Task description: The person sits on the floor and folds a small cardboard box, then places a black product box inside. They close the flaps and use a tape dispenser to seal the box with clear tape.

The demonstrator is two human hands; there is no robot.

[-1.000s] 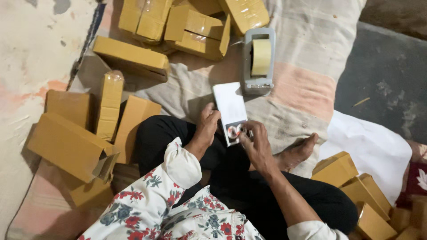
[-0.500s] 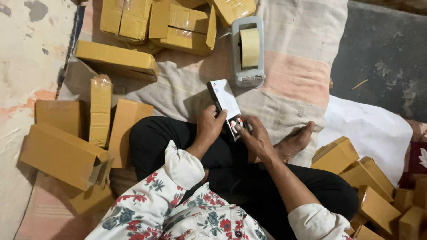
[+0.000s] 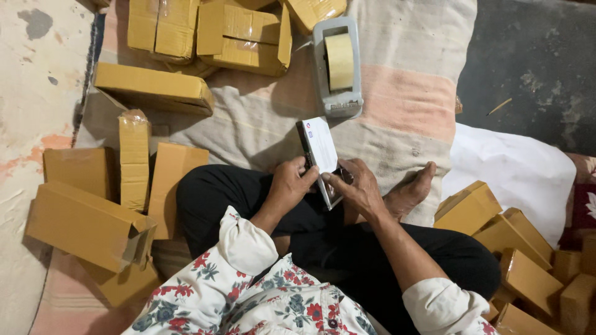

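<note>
Floor: striped blanket (image 3: pixel 397 93) among brown cartons.
Hands: left hand (image 3: pixel 290 186) and right hand (image 3: pixel 359 189) both pinching white box (image 3: pixel 323 155).
Change: box now tilted edge-up, nearer the lap.

Left hand (image 3: pixel 290 184): raised over the lap, fingers curled, thumb pressing inward. Right hand (image 3: pixel 358 189): opposite, fingers pinched, forearm bare. Legs crossed, one foot (image 3: pixel 410 192) showing.

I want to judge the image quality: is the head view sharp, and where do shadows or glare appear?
Head view: mostly sharp, evenly lit; the white box between left hand and right hand is bright but readable in shape; soft shadow lies left of it; the dark floor at the upper right is dim; no strong blur.
</note>
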